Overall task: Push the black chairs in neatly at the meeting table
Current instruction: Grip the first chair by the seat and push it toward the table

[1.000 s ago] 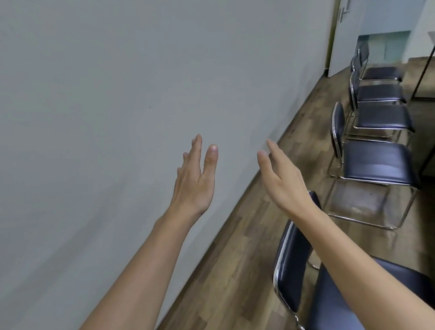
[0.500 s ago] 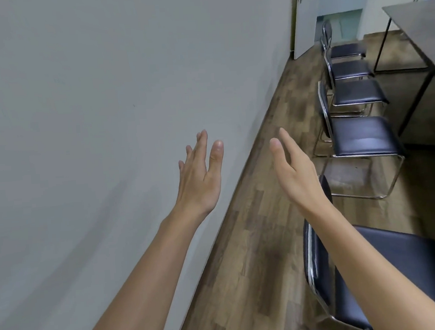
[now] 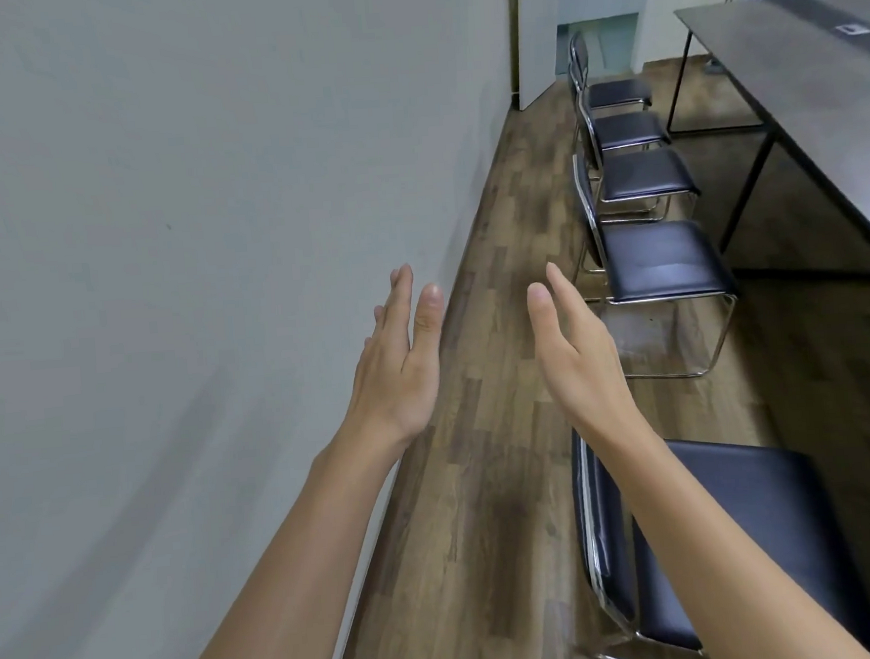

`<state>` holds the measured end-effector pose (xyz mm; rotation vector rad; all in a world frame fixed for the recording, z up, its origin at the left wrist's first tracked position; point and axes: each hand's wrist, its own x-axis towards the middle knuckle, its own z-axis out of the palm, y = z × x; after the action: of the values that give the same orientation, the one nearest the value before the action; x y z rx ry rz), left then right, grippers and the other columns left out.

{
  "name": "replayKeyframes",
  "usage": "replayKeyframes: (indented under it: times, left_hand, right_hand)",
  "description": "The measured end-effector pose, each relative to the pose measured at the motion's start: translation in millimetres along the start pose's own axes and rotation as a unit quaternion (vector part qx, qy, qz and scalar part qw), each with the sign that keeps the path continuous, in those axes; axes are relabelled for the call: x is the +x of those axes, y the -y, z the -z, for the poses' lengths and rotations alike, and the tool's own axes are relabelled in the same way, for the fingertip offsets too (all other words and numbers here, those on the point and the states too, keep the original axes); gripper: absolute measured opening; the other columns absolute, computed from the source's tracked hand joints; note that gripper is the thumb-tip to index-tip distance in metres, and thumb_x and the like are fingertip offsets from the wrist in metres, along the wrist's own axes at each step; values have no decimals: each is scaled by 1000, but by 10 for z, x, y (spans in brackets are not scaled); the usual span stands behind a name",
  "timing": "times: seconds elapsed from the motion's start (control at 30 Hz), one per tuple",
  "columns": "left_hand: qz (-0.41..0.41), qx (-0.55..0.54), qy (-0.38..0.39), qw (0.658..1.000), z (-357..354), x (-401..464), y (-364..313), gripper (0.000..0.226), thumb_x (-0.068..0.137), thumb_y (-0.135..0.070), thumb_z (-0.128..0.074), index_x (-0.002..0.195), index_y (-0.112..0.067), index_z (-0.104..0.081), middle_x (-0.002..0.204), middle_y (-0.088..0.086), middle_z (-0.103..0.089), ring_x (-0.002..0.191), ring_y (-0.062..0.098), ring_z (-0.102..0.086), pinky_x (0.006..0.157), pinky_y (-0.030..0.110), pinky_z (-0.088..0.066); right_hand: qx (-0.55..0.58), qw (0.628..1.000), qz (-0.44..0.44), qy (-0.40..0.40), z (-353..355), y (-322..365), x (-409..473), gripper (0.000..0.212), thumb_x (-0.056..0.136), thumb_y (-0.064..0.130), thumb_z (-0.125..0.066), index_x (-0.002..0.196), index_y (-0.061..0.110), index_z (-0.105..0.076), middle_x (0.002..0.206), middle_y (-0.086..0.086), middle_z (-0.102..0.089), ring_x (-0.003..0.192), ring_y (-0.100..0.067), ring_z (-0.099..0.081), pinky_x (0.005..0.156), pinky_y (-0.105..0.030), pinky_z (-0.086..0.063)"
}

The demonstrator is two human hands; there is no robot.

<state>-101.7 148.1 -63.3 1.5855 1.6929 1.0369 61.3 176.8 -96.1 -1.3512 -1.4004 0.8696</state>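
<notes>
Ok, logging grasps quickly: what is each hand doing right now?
Left hand: open, holding nothing.
Right hand: open, holding nothing.

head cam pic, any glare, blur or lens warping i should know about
Head view: wide-angle warping bows the wall and tilts the floor; soft light, with a pale sheen on the second chair's seat and on the meeting table; both open hands, left hand and right hand, are fairly sharp; the far chairs look softer.

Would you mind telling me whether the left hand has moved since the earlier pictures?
Cannot tell: the camera turned. Against the wall, the left hand sits further right, now over its foot, open and touching nothing.
</notes>
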Motion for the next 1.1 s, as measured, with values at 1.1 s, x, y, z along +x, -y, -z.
replayKeyframes:
  times: [1.1]
  left_hand:
    - [-155,-77,178,969,-1148,1976,-512,69,95,-68,-22,158,-40,-12,162,-28,-9,148,-8,-5,123,28,-6]
  right_hand:
    - [2,964,-59,-260,760,-334,1379,55,105,47,-34,155,25,-31,159,13,-33,143,2,-27,110,-14,-20]
